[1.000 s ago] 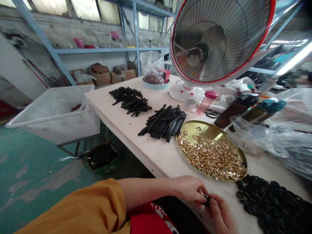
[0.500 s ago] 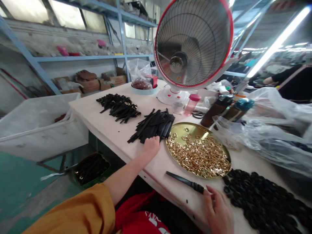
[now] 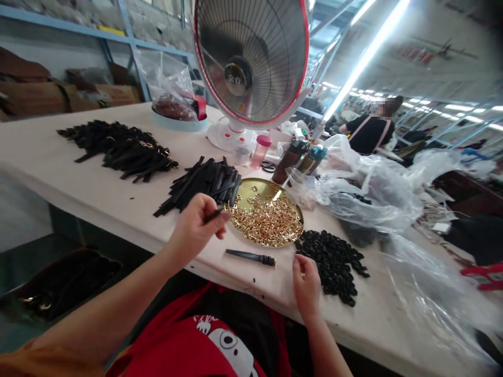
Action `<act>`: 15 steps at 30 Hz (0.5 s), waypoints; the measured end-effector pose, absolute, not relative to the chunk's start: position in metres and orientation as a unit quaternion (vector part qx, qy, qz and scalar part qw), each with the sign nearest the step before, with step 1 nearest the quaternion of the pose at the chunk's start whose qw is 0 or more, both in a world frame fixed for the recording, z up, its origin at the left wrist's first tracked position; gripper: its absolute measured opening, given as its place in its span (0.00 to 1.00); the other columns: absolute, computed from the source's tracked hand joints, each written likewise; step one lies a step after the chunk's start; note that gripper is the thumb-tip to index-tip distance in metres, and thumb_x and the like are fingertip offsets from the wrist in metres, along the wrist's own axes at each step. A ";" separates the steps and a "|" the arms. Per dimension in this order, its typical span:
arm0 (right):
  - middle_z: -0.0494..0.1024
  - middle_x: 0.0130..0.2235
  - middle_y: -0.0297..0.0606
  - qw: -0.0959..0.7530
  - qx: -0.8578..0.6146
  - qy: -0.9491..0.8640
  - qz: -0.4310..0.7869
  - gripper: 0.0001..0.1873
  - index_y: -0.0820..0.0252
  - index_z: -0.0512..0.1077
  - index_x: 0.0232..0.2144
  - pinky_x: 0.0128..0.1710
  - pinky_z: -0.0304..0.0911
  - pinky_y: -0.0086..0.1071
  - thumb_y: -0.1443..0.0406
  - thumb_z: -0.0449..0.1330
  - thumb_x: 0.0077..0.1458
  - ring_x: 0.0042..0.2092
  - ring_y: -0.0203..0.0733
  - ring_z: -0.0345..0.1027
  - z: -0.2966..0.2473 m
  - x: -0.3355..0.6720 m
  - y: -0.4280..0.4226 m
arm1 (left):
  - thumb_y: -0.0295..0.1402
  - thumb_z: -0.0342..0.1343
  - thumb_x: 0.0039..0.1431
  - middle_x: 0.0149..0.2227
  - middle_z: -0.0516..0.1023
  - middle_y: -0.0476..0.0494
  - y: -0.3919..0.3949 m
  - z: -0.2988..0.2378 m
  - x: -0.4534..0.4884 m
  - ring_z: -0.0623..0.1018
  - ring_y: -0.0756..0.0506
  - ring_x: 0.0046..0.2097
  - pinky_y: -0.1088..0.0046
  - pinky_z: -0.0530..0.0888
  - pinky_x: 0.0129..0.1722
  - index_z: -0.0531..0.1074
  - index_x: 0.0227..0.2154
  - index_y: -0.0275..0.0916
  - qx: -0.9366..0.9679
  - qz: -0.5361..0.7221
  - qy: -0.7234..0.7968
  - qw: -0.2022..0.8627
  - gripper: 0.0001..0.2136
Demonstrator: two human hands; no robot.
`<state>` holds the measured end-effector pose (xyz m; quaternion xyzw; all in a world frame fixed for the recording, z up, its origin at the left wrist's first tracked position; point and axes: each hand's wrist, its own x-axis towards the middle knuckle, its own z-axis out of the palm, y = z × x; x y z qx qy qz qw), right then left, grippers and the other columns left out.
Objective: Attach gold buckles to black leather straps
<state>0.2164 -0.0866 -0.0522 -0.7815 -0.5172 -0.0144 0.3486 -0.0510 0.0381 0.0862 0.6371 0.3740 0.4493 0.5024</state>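
Note:
My left hand [image 3: 199, 224] is closed around a black strap [image 3: 214, 214], mostly hidden by the fingers, in front of a heap of flat black straps [image 3: 202, 180]. My right hand [image 3: 307, 285] has its fingers drawn together at the left edge of a pile of small black loops [image 3: 334, 262]; what they hold, if anything, is hidden. Between the hands lies a black strap with gold metal at its right end [image 3: 251, 256], touched by neither. Behind it a round gold tray [image 3: 302, 238] carries many small gold buckles [image 3: 271, 220].
A round heater [image 3: 251, 63] stands at the back. Near it are a pink-lidded cup [image 3: 261, 152], two dark bottles [image 3: 288, 159] and scissors [image 3: 269, 167]. Straps with gold buckles [image 3: 126, 146] lie at left. Plastic bags [image 3: 361, 188] cover the right side. A person [image 3: 369, 131] is far off.
My left hand has lifted off the strap heap with a strap in its fingers. My right hand has let go of the buckled strap and moved to the loops. The view has swung right.

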 end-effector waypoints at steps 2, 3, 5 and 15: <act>0.69 0.36 0.43 0.314 -0.800 -0.510 -0.033 0.14 0.63 0.67 0.37 0.36 0.60 0.36 0.60 0.47 0.55 0.36 0.42 0.64 -0.046 0.242 -0.083 | 0.40 0.55 0.50 0.18 0.63 0.58 0.022 0.069 -0.035 0.63 0.57 0.17 0.82 0.59 0.17 0.55 0.26 0.39 0.562 0.330 0.340 0.678 0.14; 0.69 0.35 0.42 0.291 -0.806 -0.515 -0.034 0.13 0.62 0.68 0.35 0.35 0.59 0.36 0.60 0.48 0.54 0.35 0.43 0.64 -0.043 0.254 -0.080 | 0.40 0.55 0.49 0.19 0.63 0.57 0.015 0.056 -0.026 0.61 0.58 0.17 0.83 0.57 0.16 0.56 0.26 0.38 0.504 0.276 0.324 0.751 0.15; 0.70 0.32 0.40 0.238 -0.812 -0.533 -0.028 0.11 0.60 0.70 0.31 0.33 0.58 0.35 0.61 0.51 0.52 0.32 0.42 0.64 -0.040 0.272 -0.072 | 0.38 0.58 0.46 0.21 0.63 0.56 0.000 0.026 -0.011 0.62 0.59 0.18 0.84 0.57 0.17 0.57 0.27 0.37 0.372 0.195 0.324 0.848 0.15; 0.69 0.29 0.42 0.104 -0.826 -0.553 -0.035 0.06 0.60 0.69 0.25 0.29 0.53 0.36 0.63 0.55 0.46 0.30 0.45 0.63 -0.036 0.292 -0.050 | 0.21 0.54 0.41 0.32 0.74 0.43 -0.026 0.001 0.001 0.74 0.52 0.31 0.80 0.69 0.28 0.69 0.32 0.31 0.250 0.048 0.294 0.921 0.11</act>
